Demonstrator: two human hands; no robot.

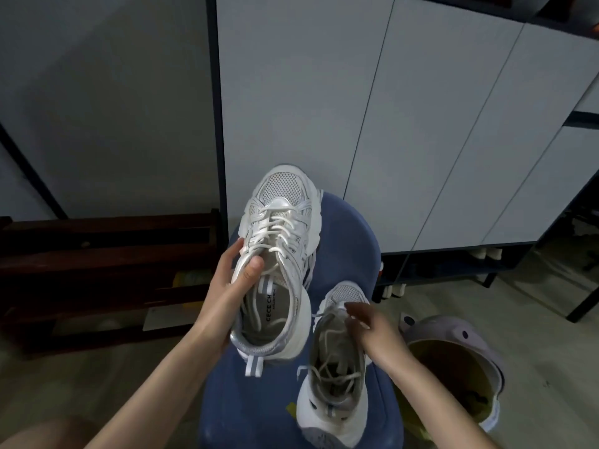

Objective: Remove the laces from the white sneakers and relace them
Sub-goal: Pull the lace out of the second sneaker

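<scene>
A: Where is your left hand (227, 286)?

B: At frame centre. Your grip is curled round the side of the first white sneaker (275, 254), thumb over its collar, holding it up above the blue stool (350, 254). Its laces (275, 228) are threaded.

A: And your right hand (372, 328)?

B: Lower right of centre, fingers relaxed and reaching to the tongue of the second sneaker (334, 384), which rests on the stool with loose laces. A grey clog (453, 367) lies on the floor at lower right.
</scene>
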